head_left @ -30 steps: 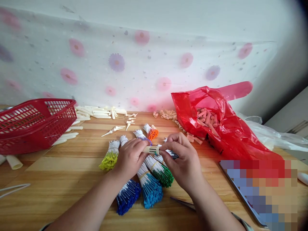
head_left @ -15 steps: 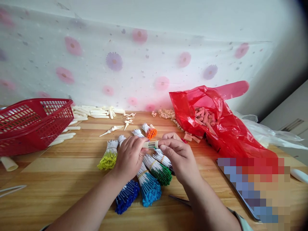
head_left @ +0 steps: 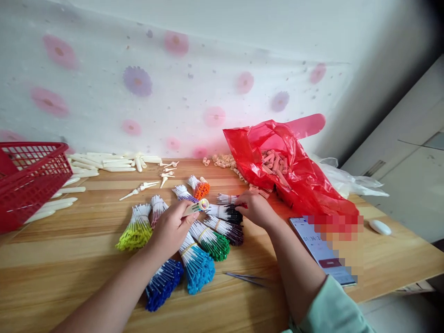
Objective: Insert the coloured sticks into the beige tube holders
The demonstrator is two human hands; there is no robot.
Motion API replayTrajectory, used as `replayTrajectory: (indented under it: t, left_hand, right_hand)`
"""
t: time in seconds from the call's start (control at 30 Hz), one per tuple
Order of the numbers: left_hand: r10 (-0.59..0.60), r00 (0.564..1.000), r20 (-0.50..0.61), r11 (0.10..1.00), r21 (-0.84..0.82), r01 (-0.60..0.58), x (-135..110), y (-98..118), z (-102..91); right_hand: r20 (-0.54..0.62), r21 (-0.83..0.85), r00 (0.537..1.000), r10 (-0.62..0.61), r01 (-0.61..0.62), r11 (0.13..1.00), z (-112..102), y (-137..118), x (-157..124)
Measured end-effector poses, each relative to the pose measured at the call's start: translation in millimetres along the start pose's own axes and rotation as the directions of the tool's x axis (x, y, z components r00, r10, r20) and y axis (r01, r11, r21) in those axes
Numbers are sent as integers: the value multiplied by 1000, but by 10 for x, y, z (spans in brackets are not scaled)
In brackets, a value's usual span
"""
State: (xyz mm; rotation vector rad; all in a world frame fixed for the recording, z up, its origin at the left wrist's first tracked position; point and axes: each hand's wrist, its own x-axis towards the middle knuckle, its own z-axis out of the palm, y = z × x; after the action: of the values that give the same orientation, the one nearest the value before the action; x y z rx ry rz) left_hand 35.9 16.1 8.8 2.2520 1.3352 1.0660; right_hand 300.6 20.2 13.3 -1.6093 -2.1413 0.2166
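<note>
My left hand (head_left: pixel 173 226) is closed round a cream slotted pen barrel (head_left: pixel 193 209), whose near end faces me with several coloured tips in it. My right hand (head_left: pixel 258 209) is at the right end of a white-stemmed bundle of refills (head_left: pixel 226 199), fingers bent together; what they pinch is hidden. Just below lie the black refill bundle (head_left: pixel 227 212) and a dark one (head_left: pixel 231 231). Around my left hand are green (head_left: pixel 217 246), light blue (head_left: pixel 197 270), dark blue (head_left: pixel 163 284) and yellow (head_left: pixel 133 231) refill bundles. An orange bundle (head_left: pixel 199 188) lies behind.
A red plastic bag (head_left: pixel 301 185) of pinkish slotted parts stands at the right back. Left is a red basket (head_left: pixel 38 185) beside cream barrels (head_left: pixel 118 163). Small white pieces (head_left: pixel 138 189) lie mid-table. Tweezers (head_left: pixel 244 278), a phone (head_left: pixel 321 249) and a white oval object (head_left: pixel 379 227) lie nearer right.
My right hand has left the barrel's end and moved to the refill bundles at the right. My left hand still holds the barrel, its end now turned towards me. The view has swung right.
</note>
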Motion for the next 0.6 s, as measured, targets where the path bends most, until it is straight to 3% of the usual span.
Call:
replayTrajectory:
  t: [0.27, 0.4, 0.6]
  left_hand:
    - [75, 995, 65, 997, -23, -73, -20, 51, 7]
    - [128, 988, 84, 992, -24, -126, -25, 23, 35]
    - [113, 979, 170, 993, -34, -109, -29, 17, 45]
  right_hand:
    - [68, -244, 997, 34, -16, 970, -4, -169, -20]
    - [91, -286, 996, 14, 13, 958, -29, -215, -28]
    - [98, -290, 995, -2, 31, 957, -14, -230, 0]
